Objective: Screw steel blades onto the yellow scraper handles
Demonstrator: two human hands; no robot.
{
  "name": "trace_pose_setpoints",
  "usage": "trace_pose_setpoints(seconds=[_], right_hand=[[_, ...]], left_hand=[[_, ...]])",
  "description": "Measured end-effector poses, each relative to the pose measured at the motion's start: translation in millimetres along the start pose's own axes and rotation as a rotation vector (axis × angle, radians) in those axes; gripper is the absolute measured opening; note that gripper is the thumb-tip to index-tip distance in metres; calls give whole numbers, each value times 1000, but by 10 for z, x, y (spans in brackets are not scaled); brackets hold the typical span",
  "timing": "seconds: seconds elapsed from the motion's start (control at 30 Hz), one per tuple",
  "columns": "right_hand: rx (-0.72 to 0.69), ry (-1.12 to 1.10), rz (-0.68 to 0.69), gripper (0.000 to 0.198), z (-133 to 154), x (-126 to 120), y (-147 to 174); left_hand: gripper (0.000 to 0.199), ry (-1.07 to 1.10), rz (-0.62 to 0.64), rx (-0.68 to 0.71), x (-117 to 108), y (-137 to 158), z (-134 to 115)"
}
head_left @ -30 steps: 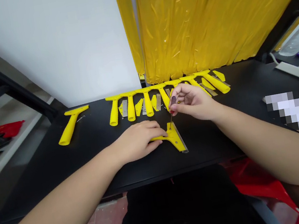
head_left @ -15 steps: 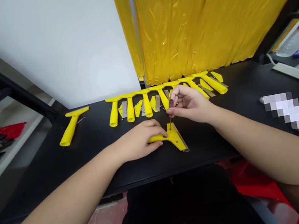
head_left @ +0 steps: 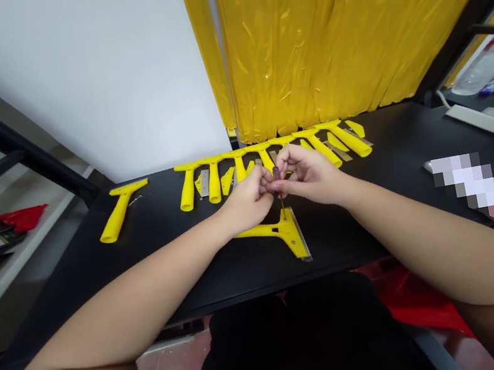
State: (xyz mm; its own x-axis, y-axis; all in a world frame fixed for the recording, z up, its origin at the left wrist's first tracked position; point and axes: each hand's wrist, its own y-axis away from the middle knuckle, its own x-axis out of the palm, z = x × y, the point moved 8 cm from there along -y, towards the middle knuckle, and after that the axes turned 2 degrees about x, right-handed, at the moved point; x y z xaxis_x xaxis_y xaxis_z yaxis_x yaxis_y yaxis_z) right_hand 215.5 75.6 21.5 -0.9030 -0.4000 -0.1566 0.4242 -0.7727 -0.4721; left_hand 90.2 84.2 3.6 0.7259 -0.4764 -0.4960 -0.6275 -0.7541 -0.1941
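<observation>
A yellow scraper (head_left: 291,228) lies flat on the black table, its handle pointing left and its metal blade (head_left: 302,236) along the right side. A small screwdriver (head_left: 276,174) with a dark purplish handle stands nearly upright over it, the tip at the upper screw of the head. My right hand (head_left: 309,173) grips that handle from the right, fingers curled. From the left, my left hand (head_left: 252,197) closes its thumb and fingers at the same handle, partly above the scraper's grip. A second screw (head_left: 293,242) shows lower on the scraper head.
Several yellow scraper handles (head_left: 187,189) stand in a row at the table's back, with loose blades (head_left: 204,183) and yellow plates (head_left: 228,182) between them. Another scraper (head_left: 118,215) lies apart at left. Behind are a white panel (head_left: 113,74) and yellow plastic sheeting (head_left: 321,38).
My left hand has let go of the scraper's handle and moved up to the screwdriver. My right hand stays on the screwdriver, which now stands more upright.
</observation>
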Motion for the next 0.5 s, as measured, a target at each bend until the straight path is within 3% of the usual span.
trace_pose_setpoints(seconds=[0.1, 0.17, 0.4, 0.5], right_hand=[[-3, -37, 11, 35, 22, 15, 3], [4, -66, 22, 34, 28, 27, 6], [37, -113, 23, 41, 2, 52, 8], [18, -122, 21, 36, 17, 62, 7]], left_hand=[[21, 270, 20, -51, 54, 4, 135], [31, 353, 73, -26, 60, 48, 129], [75, -58, 365, 102, 105, 244, 2], [78, -118, 429, 129, 148, 277, -27]])
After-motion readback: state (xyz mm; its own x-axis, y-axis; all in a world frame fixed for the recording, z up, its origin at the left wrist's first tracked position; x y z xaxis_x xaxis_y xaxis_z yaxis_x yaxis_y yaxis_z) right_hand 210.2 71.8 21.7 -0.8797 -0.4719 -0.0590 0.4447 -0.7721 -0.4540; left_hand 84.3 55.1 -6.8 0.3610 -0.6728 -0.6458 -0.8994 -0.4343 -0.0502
